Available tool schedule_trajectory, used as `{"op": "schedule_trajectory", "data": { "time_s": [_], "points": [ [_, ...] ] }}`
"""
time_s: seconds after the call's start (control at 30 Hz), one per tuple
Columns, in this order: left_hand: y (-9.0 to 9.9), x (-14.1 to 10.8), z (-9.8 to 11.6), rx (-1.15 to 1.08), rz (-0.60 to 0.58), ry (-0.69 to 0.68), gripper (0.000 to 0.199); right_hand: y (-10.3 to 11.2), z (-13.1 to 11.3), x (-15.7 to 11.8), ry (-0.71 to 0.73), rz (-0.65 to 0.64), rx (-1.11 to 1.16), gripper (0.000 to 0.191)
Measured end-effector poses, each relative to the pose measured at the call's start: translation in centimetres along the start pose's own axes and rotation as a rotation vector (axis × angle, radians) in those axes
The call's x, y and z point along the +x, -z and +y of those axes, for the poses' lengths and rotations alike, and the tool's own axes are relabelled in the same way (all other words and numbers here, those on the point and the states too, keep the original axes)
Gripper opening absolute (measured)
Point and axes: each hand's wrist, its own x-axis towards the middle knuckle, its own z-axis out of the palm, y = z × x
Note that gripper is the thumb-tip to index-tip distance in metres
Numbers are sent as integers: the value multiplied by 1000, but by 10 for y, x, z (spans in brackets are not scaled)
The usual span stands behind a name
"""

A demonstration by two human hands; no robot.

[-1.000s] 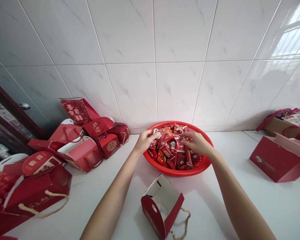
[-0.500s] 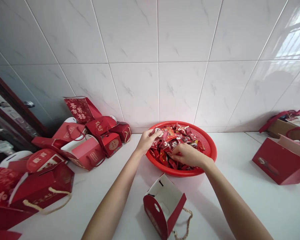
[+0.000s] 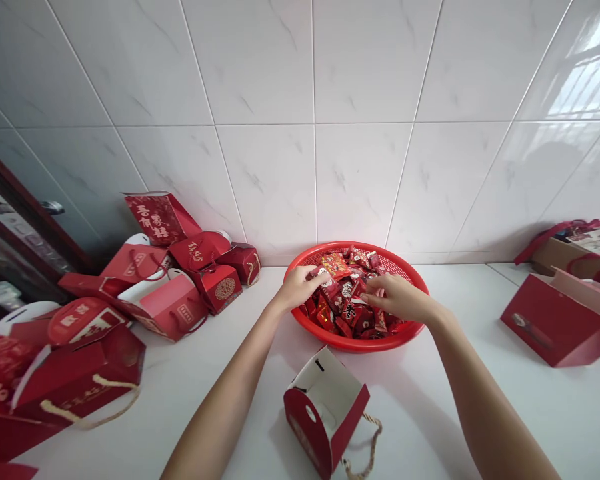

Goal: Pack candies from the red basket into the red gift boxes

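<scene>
A round red plastic basket (image 3: 296, 319) holds a heap of wrapped candies (image 3: 349, 311) in red, dark red and orange wrappers. At the basket's left side, my left hand (image 3: 300, 288) is closed, thumb and fingers pinching a red-and-white wrapped candy. My right hand (image 3: 399, 297) reaches in from the right, its fingertips pinched at a wrapped candy on the heap; the fingers partly hide it. In front of the basket stands an open red gift box (image 3: 326, 407), pale inside, with a twisted rope handle lying at its right.
Several red gift boxes (image 3: 165, 305) with printed characters crowd the counter's left side. On the right stand a red paper box (image 3: 560, 320) and a tan carton (image 3: 545, 253). A tiled wall (image 3: 365, 167) runs behind the white counter (image 3: 430, 393).
My right hand has shifted right and up across the heap, uncovering candies near the basket's front. My left hand stays at the left side. The view has drifted slightly.
</scene>
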Motion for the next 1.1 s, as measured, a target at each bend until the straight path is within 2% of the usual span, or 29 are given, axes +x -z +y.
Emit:
{"op": "schedule_trajectory", "data": {
  "time_s": [0.17, 0.27, 0.37, 0.47, 0.57, 0.73, 0.83, 1.0, 1.1],
  "points": [
    [0, -1, -1, 268, -192, -100, 38, -1, 9, 1, 3, 2, 1, 14],
    [-2, -2, 0, 389, -229, -156, 47, -2, 10, 1, 4, -12, -2, 21],
    [-3, -2, -1, 407, -237, -150, 53, -2, 9, 2, -16, 0, -22, 24],
    [-2, -1, -2, 311, -204, -94, 47, -3, 11, 2, -46, 24, -48, 25],
    [1, -1, -1, 125, -130, -19, 40, -4, 13, 3, -69, 27, -59, 24],
    [5, -1, 5, -122, -89, 61, 35, -4, 11, 3, -24, 63, -12, 9],
    [6, -2, 5, -236, -96, 91, 32, -4, 4, 3, 41, 100, 104, 10],
    [8, -4, 3, -350, -92, 131, 35, -7, -7, 3, 122, 43, 352, 19],
    [8, -3, 3, -385, -65, 156, 37, -8, -11, 3, 110, 24, 476, 21]
  ]
}}
